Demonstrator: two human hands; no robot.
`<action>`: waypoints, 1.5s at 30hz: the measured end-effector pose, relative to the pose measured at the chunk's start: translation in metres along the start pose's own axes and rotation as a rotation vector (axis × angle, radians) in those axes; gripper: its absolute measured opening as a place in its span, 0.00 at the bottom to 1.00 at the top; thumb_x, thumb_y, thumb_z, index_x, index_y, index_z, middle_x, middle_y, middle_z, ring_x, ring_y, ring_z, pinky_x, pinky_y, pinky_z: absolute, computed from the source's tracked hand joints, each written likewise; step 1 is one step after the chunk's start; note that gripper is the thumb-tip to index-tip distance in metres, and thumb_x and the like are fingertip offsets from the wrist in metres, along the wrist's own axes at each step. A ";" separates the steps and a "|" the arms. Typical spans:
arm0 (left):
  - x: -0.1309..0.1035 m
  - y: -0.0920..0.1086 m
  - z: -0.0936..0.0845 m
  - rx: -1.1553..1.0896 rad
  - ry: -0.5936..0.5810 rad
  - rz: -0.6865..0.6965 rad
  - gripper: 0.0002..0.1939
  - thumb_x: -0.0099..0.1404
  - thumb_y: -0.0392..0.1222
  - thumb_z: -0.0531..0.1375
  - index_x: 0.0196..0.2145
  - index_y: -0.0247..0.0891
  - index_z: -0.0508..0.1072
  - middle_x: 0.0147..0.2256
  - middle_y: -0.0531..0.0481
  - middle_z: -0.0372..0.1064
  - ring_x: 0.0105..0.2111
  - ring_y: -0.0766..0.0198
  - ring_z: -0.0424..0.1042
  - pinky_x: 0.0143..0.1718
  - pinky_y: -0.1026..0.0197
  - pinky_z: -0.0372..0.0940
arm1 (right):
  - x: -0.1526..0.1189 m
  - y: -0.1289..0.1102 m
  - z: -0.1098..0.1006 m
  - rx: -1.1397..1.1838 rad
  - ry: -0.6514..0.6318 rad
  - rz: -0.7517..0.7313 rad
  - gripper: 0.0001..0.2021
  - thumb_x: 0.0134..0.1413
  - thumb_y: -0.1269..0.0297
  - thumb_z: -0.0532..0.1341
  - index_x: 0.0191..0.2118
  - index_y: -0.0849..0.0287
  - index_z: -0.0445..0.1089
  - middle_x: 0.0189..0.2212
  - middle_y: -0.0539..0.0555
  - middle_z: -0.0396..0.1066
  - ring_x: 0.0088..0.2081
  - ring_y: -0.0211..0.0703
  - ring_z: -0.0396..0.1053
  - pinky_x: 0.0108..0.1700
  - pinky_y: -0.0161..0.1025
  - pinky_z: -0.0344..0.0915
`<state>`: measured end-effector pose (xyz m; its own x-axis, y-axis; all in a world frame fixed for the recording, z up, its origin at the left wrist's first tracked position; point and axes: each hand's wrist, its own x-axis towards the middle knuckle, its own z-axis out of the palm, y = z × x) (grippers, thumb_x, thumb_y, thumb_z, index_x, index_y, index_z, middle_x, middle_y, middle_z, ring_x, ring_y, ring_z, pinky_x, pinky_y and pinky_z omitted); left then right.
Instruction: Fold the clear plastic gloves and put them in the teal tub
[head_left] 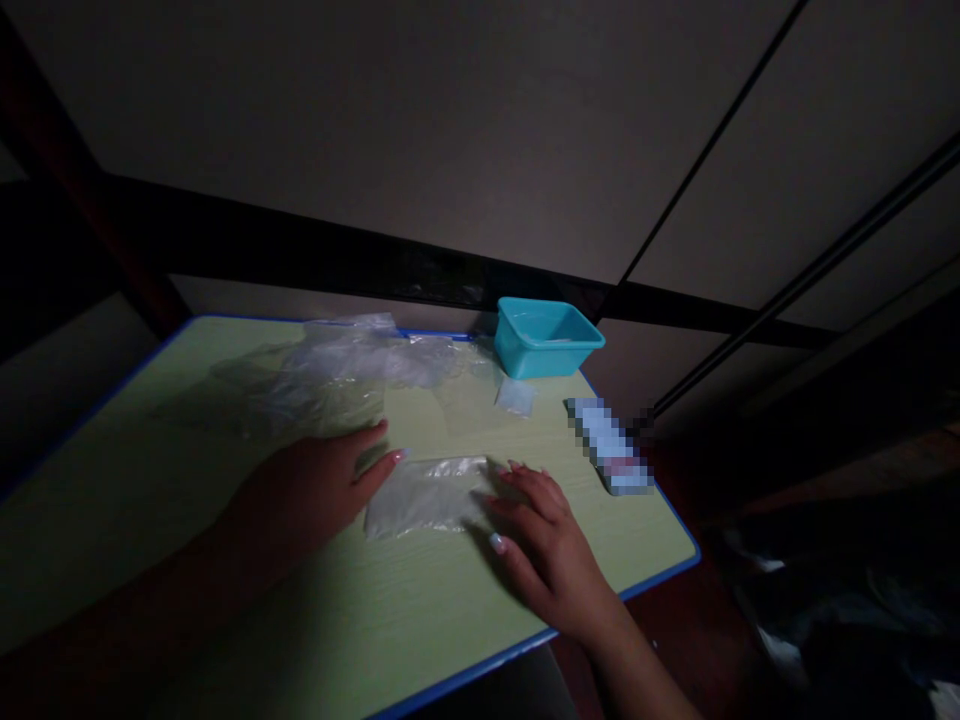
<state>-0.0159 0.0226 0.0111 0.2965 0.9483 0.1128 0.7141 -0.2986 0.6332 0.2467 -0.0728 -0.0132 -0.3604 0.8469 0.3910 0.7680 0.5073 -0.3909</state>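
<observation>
A clear plastic bag (427,497) lies flat on the pale green table, between my two hands. My left hand (322,485) is at the bag's left end, thumb and forefinger stretched out and apart; its other fingers are hidden. At the right end is my right hand (544,540), its fingers spread and slightly bent, the fingertips at the bag's edge. Neither hand grips the bag. Beyond the left hand spreads a heap of crumpled clear plastic bags (337,365). A small whitish packet (516,398) rests past the bag, toward the back right.
A turquoise plastic basket (547,345) stands at the back right corner of the table (442,610), which has a blue edge. A blurred-out flat object (609,447) lies near the right edge. Pale panels (420,140) rise behind the table. The room is dim.
</observation>
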 end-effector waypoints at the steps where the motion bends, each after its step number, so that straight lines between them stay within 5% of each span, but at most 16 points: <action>1: 0.000 0.001 -0.002 0.170 0.025 0.055 0.23 0.64 0.54 0.54 0.47 0.37 0.76 0.27 0.46 0.76 0.28 0.50 0.77 0.31 0.54 0.68 | 0.000 0.000 0.000 -0.004 0.000 -0.001 0.19 0.60 0.65 0.56 0.56 0.54 0.64 0.60 0.58 0.59 0.63 0.52 0.53 0.63 0.60 0.50; 5: -0.002 0.004 0.006 0.402 0.034 0.376 0.24 0.67 0.51 0.50 0.52 0.35 0.72 0.49 0.40 0.73 0.48 0.49 0.72 0.49 0.50 0.64 | 0.000 -0.002 0.000 -0.039 -0.020 -0.023 0.20 0.59 0.65 0.56 0.57 0.55 0.63 0.60 0.58 0.60 0.62 0.53 0.54 0.63 0.61 0.50; 9: -0.002 -0.006 0.025 0.433 -0.123 0.641 0.25 0.68 0.46 0.52 0.62 0.42 0.60 0.63 0.48 0.57 0.62 0.57 0.56 0.63 0.51 0.46 | 0.001 -0.005 -0.003 -0.069 -0.090 -0.138 0.19 0.60 0.63 0.56 0.56 0.53 0.65 0.58 0.56 0.63 0.62 0.51 0.55 0.63 0.60 0.49; 15: -0.001 -0.022 0.031 0.450 -0.270 0.635 0.29 0.70 0.42 0.48 0.67 0.43 0.46 0.66 0.48 0.46 0.66 0.61 0.47 0.65 0.51 0.39 | 0.003 -0.010 -0.008 -0.063 -0.142 -0.233 0.16 0.61 0.60 0.56 0.52 0.53 0.70 0.55 0.52 0.68 0.61 0.49 0.57 0.65 0.55 0.47; 31: -0.001 -0.022 0.031 0.415 -0.340 0.618 0.27 0.70 0.41 0.48 0.65 0.44 0.51 0.65 0.49 0.48 0.65 0.62 0.50 0.65 0.52 0.39 | 0.005 -0.010 -0.006 -0.084 -0.229 -0.191 0.24 0.61 0.54 0.56 0.59 0.58 0.64 0.58 0.57 0.65 0.63 0.52 0.54 0.65 0.57 0.45; 38: 0.000 -0.022 0.030 0.443 -0.391 0.608 0.30 0.71 0.50 0.49 0.66 0.42 0.48 0.66 0.47 0.44 0.66 0.60 0.46 0.65 0.48 0.37 | 0.004 -0.008 -0.001 -0.161 -0.189 -0.102 0.28 0.61 0.54 0.55 0.63 0.63 0.57 0.63 0.64 0.56 0.64 0.54 0.51 0.63 0.60 0.48; 45: 0.000 -0.021 0.028 0.437 -0.399 0.594 0.30 0.71 0.51 0.49 0.66 0.43 0.47 0.66 0.47 0.43 0.66 0.60 0.45 0.65 0.49 0.38 | 0.002 -0.009 -0.007 -0.094 -0.156 -0.193 0.18 0.62 0.54 0.54 0.53 0.55 0.70 0.59 0.58 0.62 0.62 0.52 0.54 0.64 0.59 0.46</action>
<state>-0.0129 0.0253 -0.0240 0.8447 0.5352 0.0023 0.5250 -0.8294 0.1907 0.2427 -0.0765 -0.0032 -0.5767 0.7540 0.3145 0.7204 0.6509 -0.2395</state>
